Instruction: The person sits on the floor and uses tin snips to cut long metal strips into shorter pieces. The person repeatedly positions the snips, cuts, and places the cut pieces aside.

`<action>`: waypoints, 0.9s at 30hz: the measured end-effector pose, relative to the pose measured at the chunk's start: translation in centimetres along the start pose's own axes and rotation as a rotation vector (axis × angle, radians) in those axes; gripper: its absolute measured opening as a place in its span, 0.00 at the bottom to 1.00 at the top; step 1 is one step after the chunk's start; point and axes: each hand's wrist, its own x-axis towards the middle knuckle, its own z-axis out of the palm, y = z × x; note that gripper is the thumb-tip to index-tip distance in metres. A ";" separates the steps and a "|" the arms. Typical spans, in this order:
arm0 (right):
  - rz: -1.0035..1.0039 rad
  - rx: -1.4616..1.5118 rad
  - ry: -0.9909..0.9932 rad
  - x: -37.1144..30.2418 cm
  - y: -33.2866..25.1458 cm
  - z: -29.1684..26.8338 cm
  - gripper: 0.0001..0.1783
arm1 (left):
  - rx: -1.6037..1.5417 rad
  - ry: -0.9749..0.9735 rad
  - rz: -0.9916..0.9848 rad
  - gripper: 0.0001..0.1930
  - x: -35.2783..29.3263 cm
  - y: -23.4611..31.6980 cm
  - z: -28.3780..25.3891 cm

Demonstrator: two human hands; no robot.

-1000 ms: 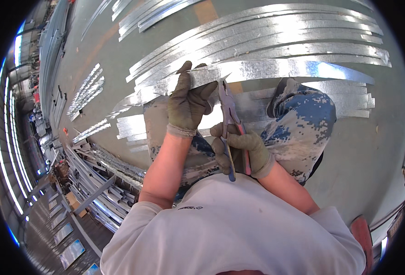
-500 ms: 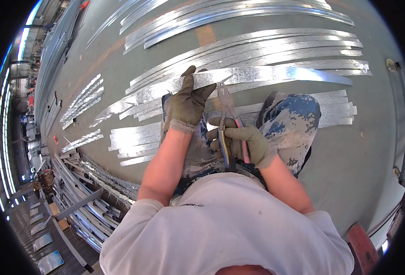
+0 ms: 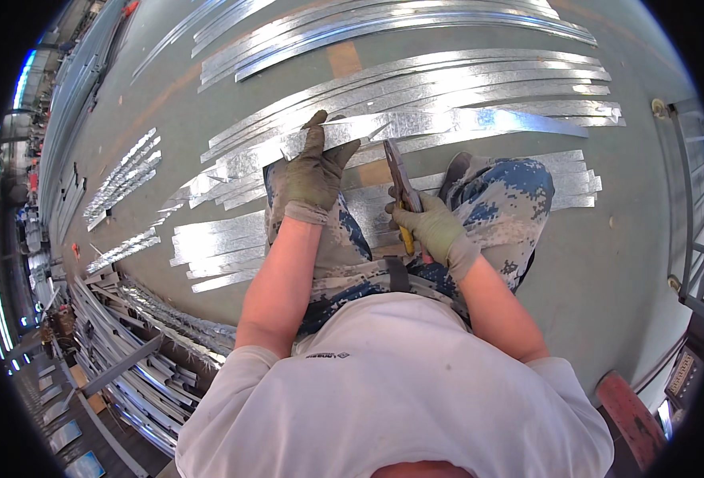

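Note:
My left hand point(image 3: 313, 179), in a green-brown work glove, is closed on a long shiny sheet-metal strip point(image 3: 439, 122), thumb on top and fingers partly hidden under it. Small cut tabs show along the strip near this hand. My right hand point(image 3: 433, 227), gloved the same way, grips tin snips point(image 3: 400, 177) with yellow and red on the handles. The handles are squeezed together and the blades point away from me. Their tips lie just short of the strip's near edge, beside a slit, apart from it as far as I can see.
More metal strips point(image 3: 415, 76) lie in rows on the green floor point(image 3: 575, 263) ahead, with shorter ones point(image 3: 216, 243) at left near my knee. Stacked metal profiles point(image 3: 129, 374) fill the lower left. A wheeled metal frame point(image 3: 690, 199) stands at right, a red cylinder point(image 3: 627, 414) at lower right.
The snips' handles have gone from spread to squeezed together, and the blades have drawn slightly back from the strip. My left hand keeps its hold. The whole view has shifted slightly.

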 end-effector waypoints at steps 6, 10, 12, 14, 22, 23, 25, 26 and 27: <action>-0.034 -0.081 0.039 0.3 -1.1 0.2 0.25 | -0.001 -0.013 0.000 0.20 0.2 0.1 -0.6; -0.030 -0.002 0.025 1.1 0.0 -0.1 0.25 | 0.030 -0.023 0.019 0.21 0.2 0.1 -0.5; -0.017 -0.027 0.042 1.2 0.2 -0.1 0.25 | 0.034 -0.023 0.012 0.20 0.0 0.2 -0.4; 0.001 -0.099 0.075 1.0 -0.2 0.1 0.25 | 0.020 -0.023 0.001 0.20 -0.1 0.3 -0.3; -0.052 -0.204 0.086 1.6 0.2 0.2 0.26 | -0.003 -0.007 -0.001 0.20 -0.6 0.6 0.8; -0.059 -0.209 0.085 1.6 0.4 0.2 0.26 | 0.011 0.010 0.000 0.20 -0.7 0.6 1.0; -0.034 -0.139 0.069 1.1 -0.2 0.5 0.26 | 0.038 0.047 0.004 0.19 -1.0 0.7 1.4; -0.021 -0.104 0.061 0.9 -0.4 0.7 0.27 | 0.042 0.044 0.008 0.19 -1.0 0.7 1.4; -0.022 -0.095 0.068 0.7 -0.4 0.9 0.27 | 0.045 0.042 0.010 0.19 -0.9 0.6 1.3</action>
